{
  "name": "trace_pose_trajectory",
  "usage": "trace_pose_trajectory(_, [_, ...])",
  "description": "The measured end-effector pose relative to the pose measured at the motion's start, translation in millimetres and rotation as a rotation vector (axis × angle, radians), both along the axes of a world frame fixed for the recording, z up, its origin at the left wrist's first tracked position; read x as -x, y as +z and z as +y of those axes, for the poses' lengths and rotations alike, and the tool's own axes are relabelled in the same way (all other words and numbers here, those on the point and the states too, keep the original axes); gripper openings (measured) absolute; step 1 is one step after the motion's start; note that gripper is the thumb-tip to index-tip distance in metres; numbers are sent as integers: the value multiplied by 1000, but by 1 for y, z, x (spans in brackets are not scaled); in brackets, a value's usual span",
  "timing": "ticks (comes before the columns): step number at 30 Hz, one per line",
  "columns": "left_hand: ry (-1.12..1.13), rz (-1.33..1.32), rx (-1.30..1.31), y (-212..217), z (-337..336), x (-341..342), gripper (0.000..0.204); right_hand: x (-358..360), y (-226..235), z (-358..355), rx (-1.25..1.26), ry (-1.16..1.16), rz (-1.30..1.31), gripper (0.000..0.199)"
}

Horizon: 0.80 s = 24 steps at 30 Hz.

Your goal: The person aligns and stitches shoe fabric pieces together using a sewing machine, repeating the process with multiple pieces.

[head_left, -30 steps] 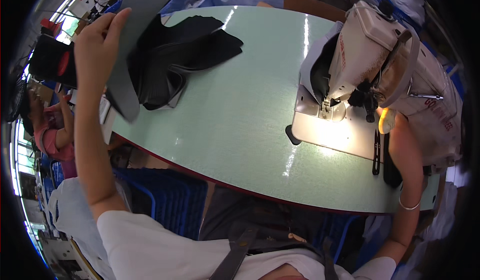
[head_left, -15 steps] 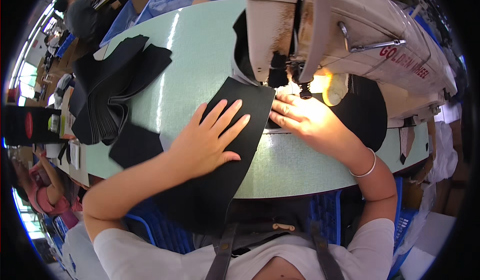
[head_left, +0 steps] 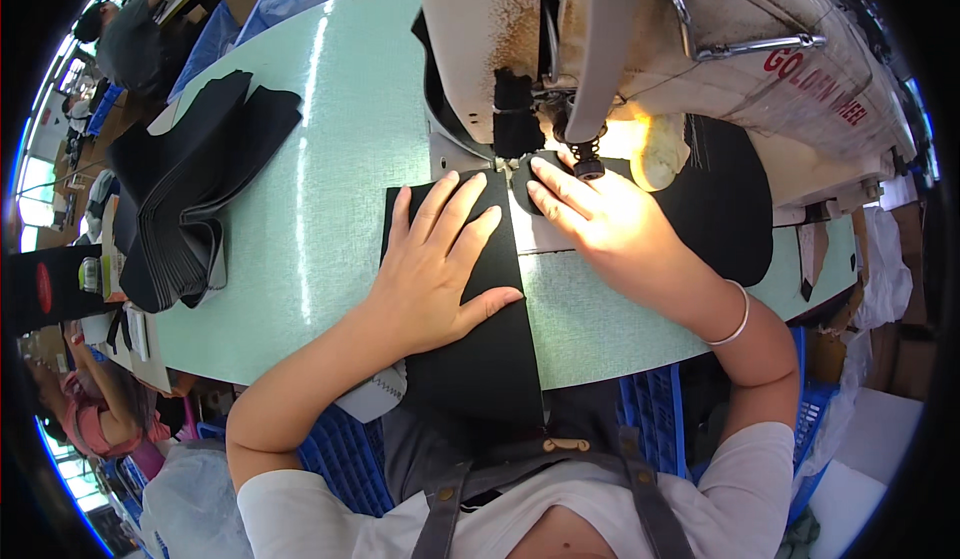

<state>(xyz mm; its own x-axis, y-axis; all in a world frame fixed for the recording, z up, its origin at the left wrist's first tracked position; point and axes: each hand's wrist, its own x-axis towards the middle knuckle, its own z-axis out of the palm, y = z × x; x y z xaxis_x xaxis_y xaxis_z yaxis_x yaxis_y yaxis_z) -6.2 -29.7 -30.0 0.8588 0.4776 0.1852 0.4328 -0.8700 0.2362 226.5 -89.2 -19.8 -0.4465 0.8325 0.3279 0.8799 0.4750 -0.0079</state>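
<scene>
My left hand (head_left: 435, 274) lies flat with its fingers spread on a black fabric piece (head_left: 480, 369), which hangs over the table's front edge toward my lap. The far end of that piece reaches the presser foot (head_left: 507, 166) of a sewing machine (head_left: 470, 34). Just right of the foot, my right hand (head_left: 610, 219) rests with fingers stretched out, their tips on a small dark patch of material (head_left: 527, 194). More black material (head_left: 715, 204) spreads on the table beyond my right wrist. The needle tip is too small to make out.
A stack of black fabric pieces (head_left: 170, 219) sits on the pale green table (head_left: 350, 109) at the left. Blue crates (head_left: 345, 459) stand below the front edge. Two other people (head_left: 135, 49) are off to the left. A scrap (head_left: 815, 259) lies at the right.
The black piece under my left hand has turned, so its right edge now points toward me below the foot. My left hand has shifted slightly. The whole view has moved a little.
</scene>
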Motion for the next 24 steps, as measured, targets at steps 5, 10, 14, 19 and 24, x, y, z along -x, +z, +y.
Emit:
trace_pose_trajectory(5, [-9,76,-20,2,-1,-4,87,2,-6,-4,-24,-6,-75,46])
trace_pose_trajectory(10, [-53,48,26,4,6,-7,88,2,-6,-1,5,-18,-96,49])
trace_pose_trajectory(14, [-69,48,3,3,7,-6,90,2,-4,1,9,1,-101,50])
trace_pose_trajectory(19, [-93,39,-7,1,14,-7,91,2,-5,2,-20,3,-105,50])
trace_pose_trajectory(24, [-100,-2,-11,2,20,-8,91,3,-5,3,-81,-12,-73,36])
